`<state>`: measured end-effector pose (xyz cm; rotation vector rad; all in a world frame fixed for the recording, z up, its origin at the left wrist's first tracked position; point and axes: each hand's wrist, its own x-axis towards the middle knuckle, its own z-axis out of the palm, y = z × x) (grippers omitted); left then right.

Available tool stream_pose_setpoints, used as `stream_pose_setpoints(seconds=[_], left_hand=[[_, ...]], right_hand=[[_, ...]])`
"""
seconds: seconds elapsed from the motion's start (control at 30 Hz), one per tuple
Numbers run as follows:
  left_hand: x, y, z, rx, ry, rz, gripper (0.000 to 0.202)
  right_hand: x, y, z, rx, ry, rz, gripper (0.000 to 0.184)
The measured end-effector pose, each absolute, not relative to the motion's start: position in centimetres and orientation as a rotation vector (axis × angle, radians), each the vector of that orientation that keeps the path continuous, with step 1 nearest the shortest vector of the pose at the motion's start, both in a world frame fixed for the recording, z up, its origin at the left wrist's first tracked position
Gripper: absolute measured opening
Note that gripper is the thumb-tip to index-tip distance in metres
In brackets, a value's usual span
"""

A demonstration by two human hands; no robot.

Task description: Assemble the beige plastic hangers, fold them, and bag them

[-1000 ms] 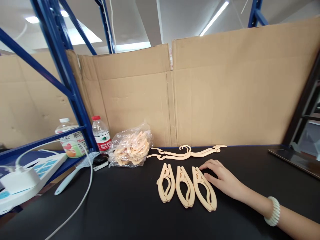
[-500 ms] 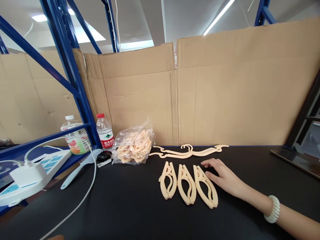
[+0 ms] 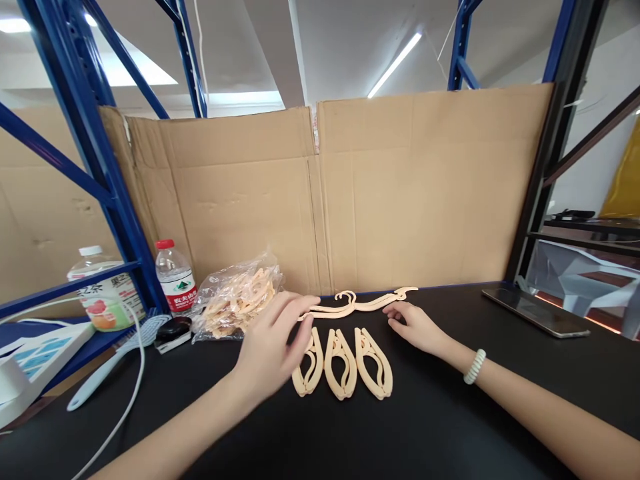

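Note:
Three folded cream plastic hangers lie side by side on the black tabletop: a left one (image 3: 298,383), a middle one (image 3: 331,363) and a right one (image 3: 384,373). Behind them an unfolded hanger (image 3: 373,305) lies flat, its arms spread and its hook toward the back. My left hand (image 3: 270,343) hovers by the hanger's left end, thumb and fingers apart, partly covering the left folded hanger. At the other end, my right hand (image 3: 413,325) has its fingers loosely curved, close to the hanger's right arm. Neither hand holds anything; whether fingertips touch the hanger is unclear.
A clear plastic bag (image 3: 235,300) of more hangers sits at the back left. Near it stand a red-capped water bottle (image 3: 176,277), a black object (image 3: 176,328) and a light-blue brush (image 3: 103,377). A white cable (image 3: 131,393) crosses the left side. A phone (image 3: 535,312) lies at right.
My left hand has come in from the bottom left to the unfolded hanger's left end. My right hand has moved from the right folded hanger to the unfolded one. The view has turned right.

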<state>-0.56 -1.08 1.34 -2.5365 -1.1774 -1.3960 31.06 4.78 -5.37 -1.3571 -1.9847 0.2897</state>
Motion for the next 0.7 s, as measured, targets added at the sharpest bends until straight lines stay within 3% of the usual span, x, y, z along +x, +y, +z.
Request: stream_pose_setpoints(seconds=[0.4,0.7], left_hand=[[-3.7,7.6,-4.0,-2.672,-1.450,-1.082,0.041],[-4.1,8.7,-6.1,-2.637,-1.337,-0.945,0.040]], right_hand=[[34.2,7.1,-7.0,-1.499,-2.163,-0.054,0.049],[34.0,6.9,-7.3,-1.529,-2.258,-0.020,0.047]])
